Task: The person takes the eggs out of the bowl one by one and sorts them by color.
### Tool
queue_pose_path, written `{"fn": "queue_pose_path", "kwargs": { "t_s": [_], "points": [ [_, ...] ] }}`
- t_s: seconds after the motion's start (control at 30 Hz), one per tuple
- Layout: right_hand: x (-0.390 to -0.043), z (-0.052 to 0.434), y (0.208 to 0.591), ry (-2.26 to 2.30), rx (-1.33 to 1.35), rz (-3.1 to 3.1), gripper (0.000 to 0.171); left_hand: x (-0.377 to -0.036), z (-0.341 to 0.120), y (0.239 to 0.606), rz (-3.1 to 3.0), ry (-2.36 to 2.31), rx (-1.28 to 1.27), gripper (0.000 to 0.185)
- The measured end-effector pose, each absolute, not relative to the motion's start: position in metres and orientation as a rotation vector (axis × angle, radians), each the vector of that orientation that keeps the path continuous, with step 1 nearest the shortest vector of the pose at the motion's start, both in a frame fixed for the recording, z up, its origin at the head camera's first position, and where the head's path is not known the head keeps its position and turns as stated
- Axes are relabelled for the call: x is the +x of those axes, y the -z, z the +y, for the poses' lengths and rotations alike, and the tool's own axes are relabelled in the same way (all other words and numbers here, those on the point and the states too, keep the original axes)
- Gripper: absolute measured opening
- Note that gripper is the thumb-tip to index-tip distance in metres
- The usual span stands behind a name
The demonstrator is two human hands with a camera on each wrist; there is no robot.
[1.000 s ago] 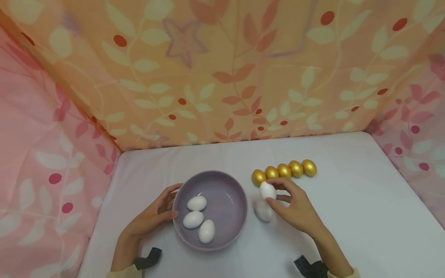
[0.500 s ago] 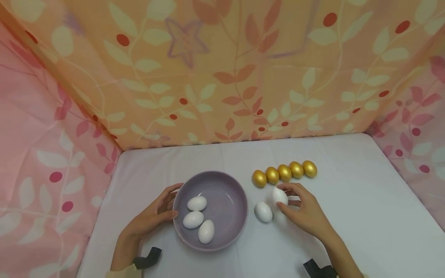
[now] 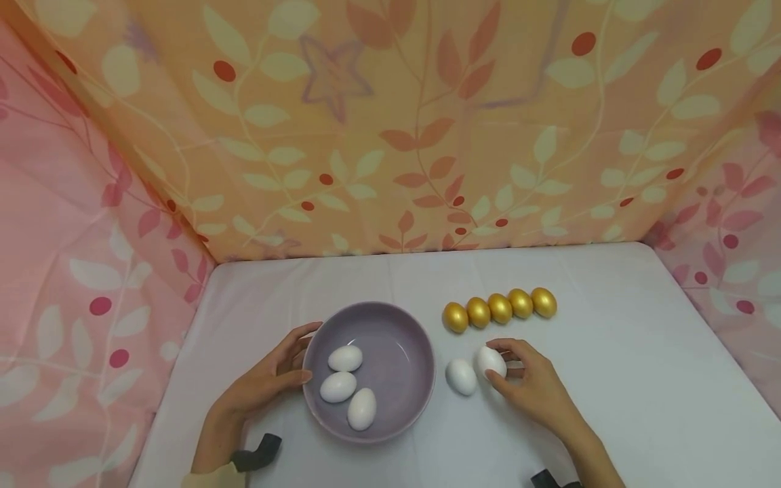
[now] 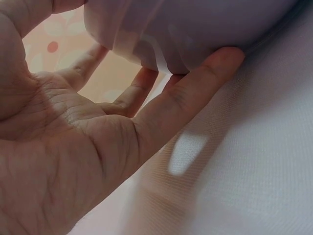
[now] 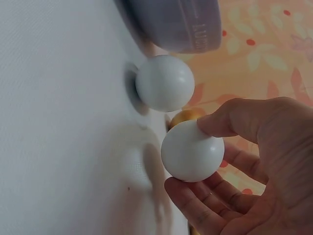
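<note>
Fingers (image 3: 502, 348) of the right hand (image 3: 533, 386) curl round a white egg (image 3: 491, 361), pinching it low on the counter (image 3: 610, 379), right of centre in the head view. A second egg (image 3: 461, 376) lies just left of it, close but whether touching cannot be told. Above them runs a row of five gold eggs (image 3: 499, 308). At lower centre stands a purple bowl (image 3: 421, 352) with three white eggs (image 3: 346, 386) inside; the left hand (image 3: 265, 383) rests against its left rim, fingers loosely bent along the wall. Patterned cloth (image 3: 390, 122) fills the top of the frame.

Left wrist view: the left hand (image 4: 63, 147) shows its palm, with fingers (image 4: 195, 88) stretched under and against the bowl (image 4: 186, 29) at the top.

Right wrist view: thumb and fingers (image 5: 200, 208) pinch the egg (image 5: 192, 151) at centre, beside the counter (image 5: 58, 122). The second egg (image 5: 165, 82) lies above it, apart, with the bowl (image 5: 176, 22) at the top edge.
</note>
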State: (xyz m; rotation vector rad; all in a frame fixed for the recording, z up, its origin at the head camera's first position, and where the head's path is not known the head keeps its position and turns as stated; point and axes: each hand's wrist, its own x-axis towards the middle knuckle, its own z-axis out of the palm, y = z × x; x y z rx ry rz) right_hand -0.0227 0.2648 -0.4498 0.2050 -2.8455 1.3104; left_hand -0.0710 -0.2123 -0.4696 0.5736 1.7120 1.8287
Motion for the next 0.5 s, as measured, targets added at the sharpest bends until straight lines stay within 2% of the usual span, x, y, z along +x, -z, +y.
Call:
{"fn": "queue_pose_path", "kwargs": {
  "t_s": [0.5],
  "points": [
    [-0.0211, 0.2626, 0.4543, -1.252, 0.225, -2.875, 0.043, -0.0720, -0.2147, 0.4681, 1.738, -1.805, 0.567, 0.077]
  ]
}}
